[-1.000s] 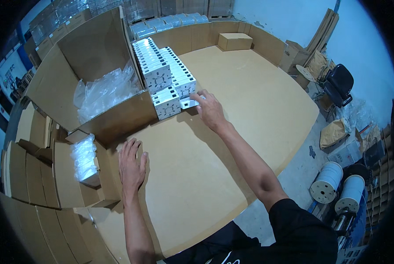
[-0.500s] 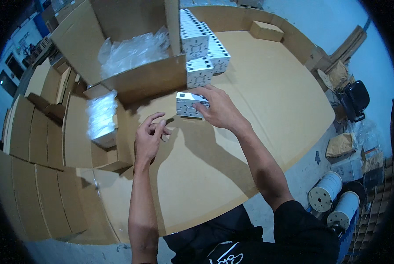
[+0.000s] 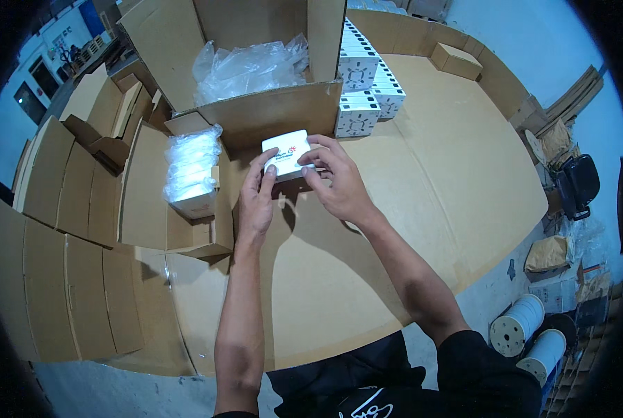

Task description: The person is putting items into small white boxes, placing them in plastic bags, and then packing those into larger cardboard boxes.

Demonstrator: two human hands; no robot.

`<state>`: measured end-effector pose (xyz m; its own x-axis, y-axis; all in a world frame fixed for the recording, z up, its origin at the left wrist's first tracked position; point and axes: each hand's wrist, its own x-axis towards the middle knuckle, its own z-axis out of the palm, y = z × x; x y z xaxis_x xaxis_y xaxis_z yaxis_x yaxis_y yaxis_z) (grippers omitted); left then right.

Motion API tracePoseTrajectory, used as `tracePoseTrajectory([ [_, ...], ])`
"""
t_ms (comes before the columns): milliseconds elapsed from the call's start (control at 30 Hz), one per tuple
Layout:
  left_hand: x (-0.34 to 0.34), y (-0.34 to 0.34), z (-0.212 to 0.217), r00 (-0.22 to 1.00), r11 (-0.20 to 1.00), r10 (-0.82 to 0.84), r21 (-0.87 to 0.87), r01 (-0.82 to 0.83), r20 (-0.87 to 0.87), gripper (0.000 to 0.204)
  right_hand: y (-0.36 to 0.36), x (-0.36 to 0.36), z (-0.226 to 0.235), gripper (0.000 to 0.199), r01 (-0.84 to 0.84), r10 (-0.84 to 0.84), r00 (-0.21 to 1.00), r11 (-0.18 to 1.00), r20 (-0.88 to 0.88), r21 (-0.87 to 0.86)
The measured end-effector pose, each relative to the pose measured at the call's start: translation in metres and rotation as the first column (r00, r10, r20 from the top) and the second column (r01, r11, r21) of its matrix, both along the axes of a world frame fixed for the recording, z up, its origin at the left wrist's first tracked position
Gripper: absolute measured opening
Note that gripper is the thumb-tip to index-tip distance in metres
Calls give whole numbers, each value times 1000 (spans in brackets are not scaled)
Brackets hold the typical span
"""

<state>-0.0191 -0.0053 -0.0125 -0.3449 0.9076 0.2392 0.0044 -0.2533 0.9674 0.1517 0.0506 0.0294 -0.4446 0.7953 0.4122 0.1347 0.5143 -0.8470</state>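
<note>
A small white box [image 3: 288,144] with a little coloured print on its face is tilted up above the table, held between both my hands. My left hand [image 3: 258,198] grips its left side, thumb on the near edge and fingers behind. On the right side, my right hand [image 3: 338,180] pinches the box with bent fingers. Left of my hands stands an open brown carton [image 3: 144,202] holding a row of boxes in clear bubble wrap [image 3: 191,164]. Past my right hand are stacked white patterned boxes [image 3: 358,117] with dark squares along their edges.
A large open carton [image 3: 276,104] with clear plastic bags [image 3: 252,73] stands just beyond my hands. More brown cartons [image 3: 43,292] line the left. Brown cardboard covers the table [image 3: 395,230], with a low wall and a small carton [image 3: 457,60] far right. Cable spools [image 3: 517,325] sit on the floor.
The box has been turned from its patterned side to a white printed face. My left hand has moved up and taken hold of it alongside my right. The whole view has shifted slightly.
</note>
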Motion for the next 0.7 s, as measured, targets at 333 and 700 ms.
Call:
tracePoseTrajectory([
  [333,5,9,-1,981,997,80,-4,-82,-177,56,25,9,-30,30,64,-85,993,971,-82,-232],
  [700,9,-2,12,914,970,58,-195,-147,-402,44,29,20,-29,35,35,-33,999,977,13,-210],
])
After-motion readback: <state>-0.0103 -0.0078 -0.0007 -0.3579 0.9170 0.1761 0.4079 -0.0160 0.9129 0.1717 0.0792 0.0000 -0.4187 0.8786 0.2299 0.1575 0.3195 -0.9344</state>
